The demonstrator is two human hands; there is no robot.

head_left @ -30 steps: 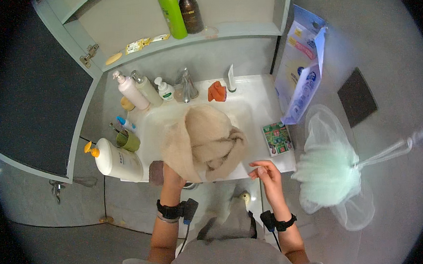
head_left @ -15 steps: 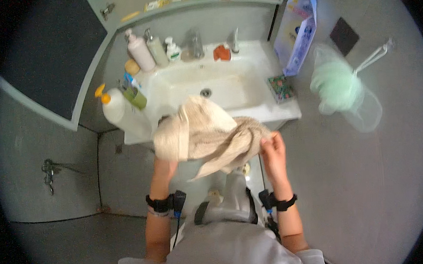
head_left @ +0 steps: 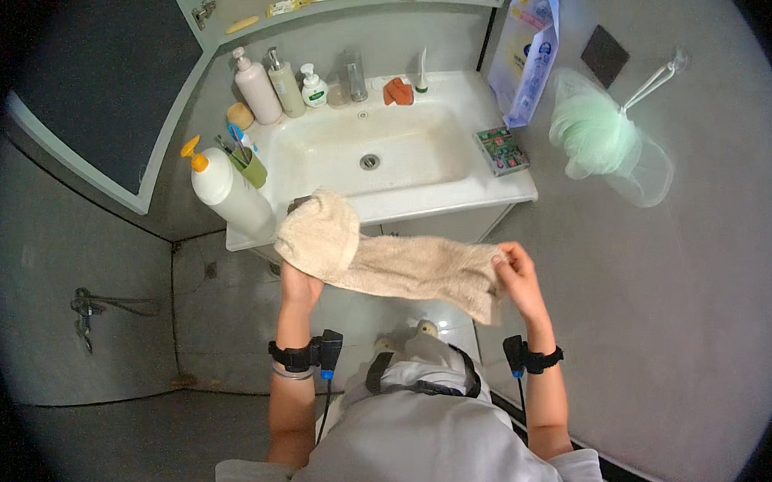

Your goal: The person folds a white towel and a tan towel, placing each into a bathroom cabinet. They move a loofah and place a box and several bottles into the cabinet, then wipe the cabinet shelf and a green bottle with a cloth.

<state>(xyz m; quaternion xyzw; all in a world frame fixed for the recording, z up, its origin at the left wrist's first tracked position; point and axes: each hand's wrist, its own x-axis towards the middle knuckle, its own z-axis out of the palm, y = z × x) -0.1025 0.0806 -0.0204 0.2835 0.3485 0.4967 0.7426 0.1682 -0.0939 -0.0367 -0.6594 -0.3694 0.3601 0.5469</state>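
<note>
A beige towel (head_left: 423, 265) is stretched between my two hands in front of the basin, one end bunched and the other hanging as a flat strip. My left hand (head_left: 300, 286) holds the bunched end from below, its fingers mostly hidden under the cloth. At the strip's far right corner, my right hand (head_left: 517, 275) pinches the edge between thumb and fingers. Behind the towel is the white washbasin (head_left: 401, 203), with a small dark thing partly hidden by the cloth at its front edge.
A big white pump bottle (head_left: 228, 193) and a green toothbrush cup (head_left: 252, 168) stand at the basin's left. Several dispensers line the back, near a folded orange cloth (head_left: 397, 92). A patterned box (head_left: 502, 151) lies right. A mint mesh bath puff (head_left: 593, 131) hangs on the wall.
The towel has gone from a crumpled, folded heap to a longer, flatter strip. My right hand has moved slightly right and down, while my left hand stays nearly in place.
</note>
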